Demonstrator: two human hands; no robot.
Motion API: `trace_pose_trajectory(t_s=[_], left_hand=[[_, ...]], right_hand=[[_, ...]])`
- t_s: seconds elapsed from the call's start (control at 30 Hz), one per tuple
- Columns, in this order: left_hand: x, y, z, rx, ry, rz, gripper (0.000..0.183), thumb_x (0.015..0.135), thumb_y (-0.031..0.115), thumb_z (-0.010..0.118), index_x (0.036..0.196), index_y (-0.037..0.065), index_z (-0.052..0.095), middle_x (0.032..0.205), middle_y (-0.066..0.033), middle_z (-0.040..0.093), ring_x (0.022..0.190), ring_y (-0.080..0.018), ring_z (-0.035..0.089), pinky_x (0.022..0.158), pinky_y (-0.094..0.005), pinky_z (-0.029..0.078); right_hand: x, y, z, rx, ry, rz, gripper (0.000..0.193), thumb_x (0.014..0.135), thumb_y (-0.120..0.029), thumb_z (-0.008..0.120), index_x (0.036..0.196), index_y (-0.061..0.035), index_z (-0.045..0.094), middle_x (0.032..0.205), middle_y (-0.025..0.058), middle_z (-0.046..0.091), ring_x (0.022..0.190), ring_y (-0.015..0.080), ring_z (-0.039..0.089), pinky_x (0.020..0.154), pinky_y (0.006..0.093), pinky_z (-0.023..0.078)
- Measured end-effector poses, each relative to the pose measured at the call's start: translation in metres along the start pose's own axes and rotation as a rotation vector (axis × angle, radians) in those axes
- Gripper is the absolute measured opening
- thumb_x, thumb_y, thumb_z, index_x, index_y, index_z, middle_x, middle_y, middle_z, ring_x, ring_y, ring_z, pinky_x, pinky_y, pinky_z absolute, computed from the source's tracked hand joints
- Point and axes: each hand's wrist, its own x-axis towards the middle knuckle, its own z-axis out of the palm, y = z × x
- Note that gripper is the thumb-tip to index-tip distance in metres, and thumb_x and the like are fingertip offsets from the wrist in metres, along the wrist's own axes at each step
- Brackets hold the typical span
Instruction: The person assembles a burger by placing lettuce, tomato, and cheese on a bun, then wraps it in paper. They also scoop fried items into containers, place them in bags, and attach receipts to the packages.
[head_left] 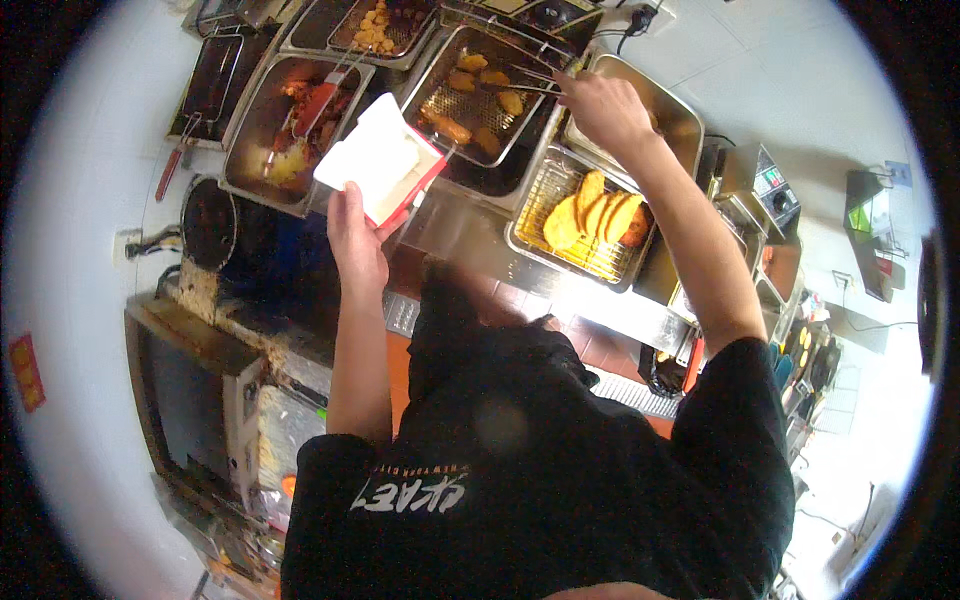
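Note:
My left hand (357, 235) grips an open cardboard food box (378, 170), white inside and red outside, with its lid raised. The box is tilted beside a wire basket (463, 107) holding several golden fried pieces (466, 63). My right hand (607, 108) is closed around metal tongs (535, 86), whose tips reach over the far right part of the basket. Whether the tongs touch a piece, I cannot tell. Below my right forearm, a wire-rack tray (535, 213) carries a row of yellow-golden fried slices (592, 215) and a darker brown piece (635, 228).
Left of the box is a deep metal pan (240, 150) with reddish food and a red-handled utensil (316, 108). Another basket with small fried pieces (375, 28) lies farther back. A red-handled empty basket (212, 75) sits far left. A steel counter edge (470, 235) runs before me.

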Motion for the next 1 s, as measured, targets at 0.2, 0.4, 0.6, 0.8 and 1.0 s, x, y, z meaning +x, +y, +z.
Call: trace_pose_trajectory(t_s=[0.2,0.4,0.6,0.8,1.0], left_hand=[[0.076,0.018,0.001,0.120,-0.103,-0.053,0.048,0.111,0.041,0.052,0.138,0.002,0.048,0.125,-0.0127,0.064,0.106,-0.0226,0.071,0.078,-0.0383,0.068],[0.116,0.012,0.025,0.175,-0.196,-0.040,0.042,0.107,0.036,0.062,0.126,0.000,0.054,0.111,-0.0074,0.060,0.095,-0.0183,0.066,0.073,-0.0391,0.069],[0.127,0.008,0.038,0.085,-0.275,-0.077,0.046,0.109,0.038,0.059,0.134,0.001,0.052,0.125,-0.0130,0.063,0.107,-0.0259,0.072,0.078,-0.0442,0.069],[0.123,0.015,0.021,0.080,-0.191,-0.114,0.043,0.109,0.036,0.059,0.132,0.000,0.052,0.128,-0.0110,0.061,0.108,-0.0222,0.069,0.078,-0.0395,0.068],[0.125,0.015,0.018,0.095,-0.261,-0.101,0.038,0.109,0.032,0.059,0.130,0.001,0.054,0.125,-0.0090,0.063,0.105,-0.0193,0.069,0.075,-0.0369,0.068]], right_hand=[[0.059,0.017,-0.003,0.023,-0.193,0.070,0.018,0.097,-0.017,0.062,0.107,-0.0109,0.076,0.097,0.0179,0.075,0.094,0.0407,0.073,0.085,0.0504,0.058],[-0.021,-0.012,-0.090,0.671,-0.053,0.303,0.032,0.098,-0.020,0.070,0.128,-0.0114,0.075,0.089,0.0166,0.075,0.080,0.0194,0.071,0.077,0.0379,0.055],[-0.025,-0.025,-0.105,0.454,-0.056,0.334,0.027,0.098,-0.025,0.067,0.117,-0.0073,0.076,0.089,0.0198,0.074,0.080,0.0321,0.073,0.075,0.0435,0.056],[0.031,-0.044,-0.043,-0.012,-0.216,0.088,0.019,0.086,-0.016,0.065,0.090,-0.0017,0.078,0.088,0.0219,0.076,0.086,0.0389,0.077,0.075,0.0482,0.063],[0.030,-0.026,-0.071,0.069,-0.371,0.309,0.019,0.092,-0.018,0.065,0.095,-0.0043,0.077,0.094,0.0203,0.076,0.089,0.0375,0.076,0.082,0.0487,0.061]])
